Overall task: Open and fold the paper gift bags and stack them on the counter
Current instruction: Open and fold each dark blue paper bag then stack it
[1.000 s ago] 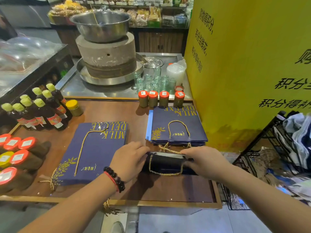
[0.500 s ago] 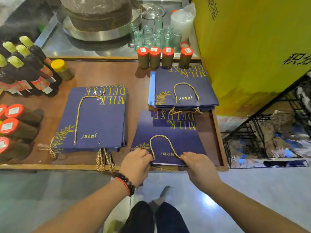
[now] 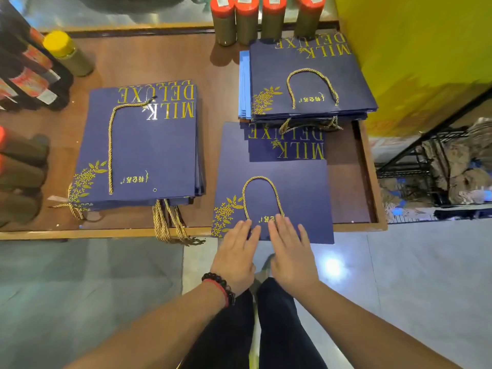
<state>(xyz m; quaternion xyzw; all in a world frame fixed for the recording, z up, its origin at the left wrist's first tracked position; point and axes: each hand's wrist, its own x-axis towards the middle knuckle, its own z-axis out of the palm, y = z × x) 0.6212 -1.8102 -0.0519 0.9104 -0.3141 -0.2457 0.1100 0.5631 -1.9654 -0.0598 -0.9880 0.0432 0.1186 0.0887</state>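
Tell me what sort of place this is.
Probably a shop counter: red-capped jars with labels on their lids, labelled sauce bottles, and stacks of branded MILK DELUXE gift bags.

Person: bare forearms; black bead bracelet with red cord on left wrist; dark trousers.
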